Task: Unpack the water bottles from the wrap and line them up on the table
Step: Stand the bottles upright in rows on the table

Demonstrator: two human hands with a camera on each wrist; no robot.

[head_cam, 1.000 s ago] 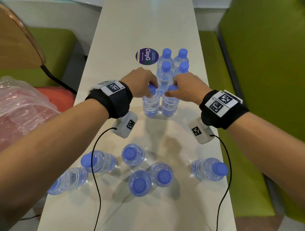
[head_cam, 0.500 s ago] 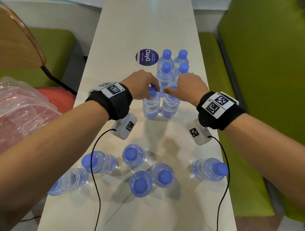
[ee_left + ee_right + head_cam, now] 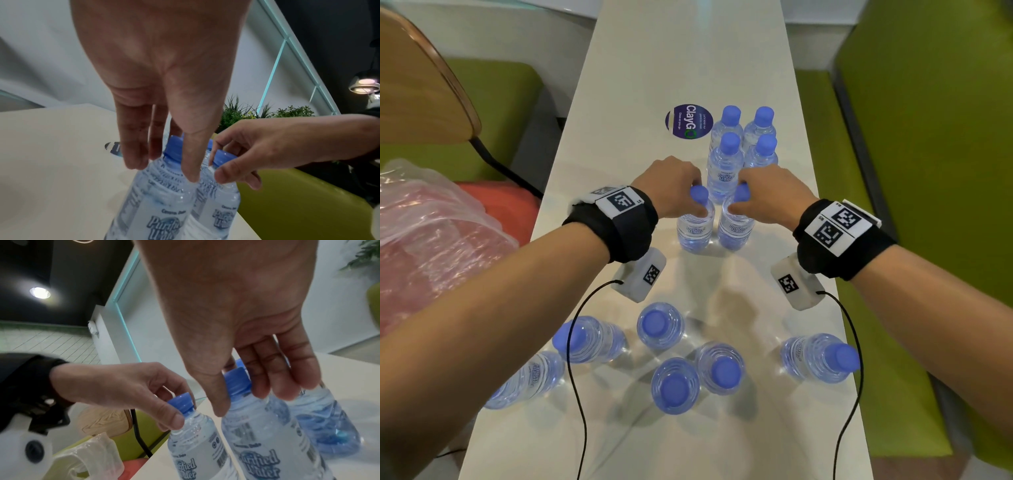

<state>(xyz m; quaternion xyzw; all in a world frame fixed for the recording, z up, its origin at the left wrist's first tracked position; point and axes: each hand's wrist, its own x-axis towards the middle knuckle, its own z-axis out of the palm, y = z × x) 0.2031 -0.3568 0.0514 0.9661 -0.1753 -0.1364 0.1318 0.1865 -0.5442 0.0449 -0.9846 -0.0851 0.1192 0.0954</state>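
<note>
Two clear water bottles with blue caps stand side by side on the white table (image 3: 688, 61). My left hand (image 3: 697, 205) grips the neck of the left bottle (image 3: 694, 229), thumb in front and fingers behind, as the left wrist view shows (image 3: 156, 194). My right hand (image 3: 736, 202) pinches the neck of the right bottle (image 3: 734, 231), which the right wrist view shows under its cap (image 3: 267, 443). Just beyond them stand several lined-up bottles (image 3: 724, 164) in two close columns.
Several more bottles (image 3: 660, 325) are scattered over the near end of the table. Crumpled plastic wrap (image 3: 431, 240) lies off the table's left edge beside a wooden chair (image 3: 421, 85). A round sticker (image 3: 688, 121) marks the tabletop. A green bench (image 3: 928, 171) runs along the right.
Both hands and the two bottles they hold have shifted slightly toward me. The grips on the necks look the same.
</note>
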